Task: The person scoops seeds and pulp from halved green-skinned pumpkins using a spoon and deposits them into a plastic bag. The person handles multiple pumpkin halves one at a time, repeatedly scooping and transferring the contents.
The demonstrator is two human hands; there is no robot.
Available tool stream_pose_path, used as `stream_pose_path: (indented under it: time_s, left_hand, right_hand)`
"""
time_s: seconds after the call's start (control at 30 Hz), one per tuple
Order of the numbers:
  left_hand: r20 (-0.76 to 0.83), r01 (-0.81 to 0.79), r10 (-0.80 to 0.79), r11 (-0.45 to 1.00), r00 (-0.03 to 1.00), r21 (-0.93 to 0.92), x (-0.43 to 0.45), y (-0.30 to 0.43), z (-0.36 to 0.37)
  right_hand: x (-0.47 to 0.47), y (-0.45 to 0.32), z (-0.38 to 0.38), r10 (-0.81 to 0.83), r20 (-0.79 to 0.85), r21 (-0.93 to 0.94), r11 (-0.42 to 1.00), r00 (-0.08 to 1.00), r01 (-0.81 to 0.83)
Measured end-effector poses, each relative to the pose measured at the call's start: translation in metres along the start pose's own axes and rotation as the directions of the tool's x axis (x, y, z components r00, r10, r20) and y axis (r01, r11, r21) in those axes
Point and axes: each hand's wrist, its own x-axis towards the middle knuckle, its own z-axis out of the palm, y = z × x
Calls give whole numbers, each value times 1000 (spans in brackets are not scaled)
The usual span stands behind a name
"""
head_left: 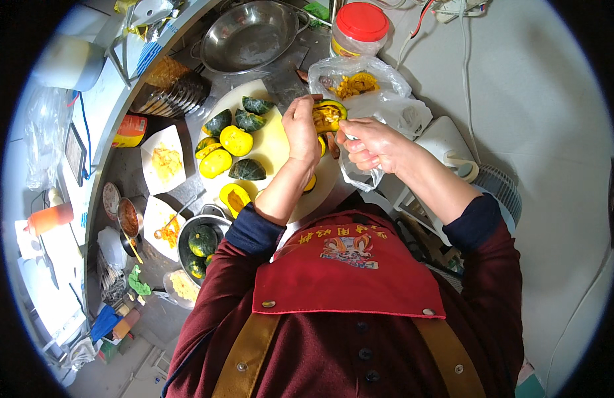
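My left hand grips a half of a green-skinned pumpkin, its yellow hollow with pale seeds and pulp turned towards my right. My right hand is closed round a slim handle at the pumpkin's edge; the tool's head is hidden. Beneath them lies a round cream cutting board. On its left side are several dark green pumpkin pieces and hollowed yellow halves. A brown wooden handle shows between my hands. Just beyond sits a clear plastic bag holding scooped seeds and pulp.
A steel pan and a red-lidded jar stand at the back. Left are white trays of food, a sauce pot and a metal bowl with whole pumpkins. A fan is at right.
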Motion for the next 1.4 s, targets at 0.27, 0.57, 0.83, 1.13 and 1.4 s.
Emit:
stream_pose_path:
  time_s: [0.27, 0.57, 0.83, 1.13, 1.4]
  left_hand:
    - [137, 74, -64, 995, 988, -73, 10, -6, -2]
    - [269, 508, -526, 850, 807, 139, 32, 7, -8]
    - [44, 328, -331, 942, 942, 77, 11, 16, 15]
    - [-128, 259, -275, 957, 953, -131, 19, -2, 22]
    - [-118, 350, -350, 937, 929, -23, 20, -1, 18]
  right_hand:
    - [7, -3, 2, -198, -143, -354, 925, 970, 137]
    - [-9, -30, 7, -580, 100, -927, -350, 809, -136]
    - [-4, -12, 4, -590, 8, -978, -174, 807, -117]
    - [11, 11, 10, -661, -12, -988, -109, 750, -113]
    - [24, 17, 5, -670, -22, -998, -29, 742, -56]
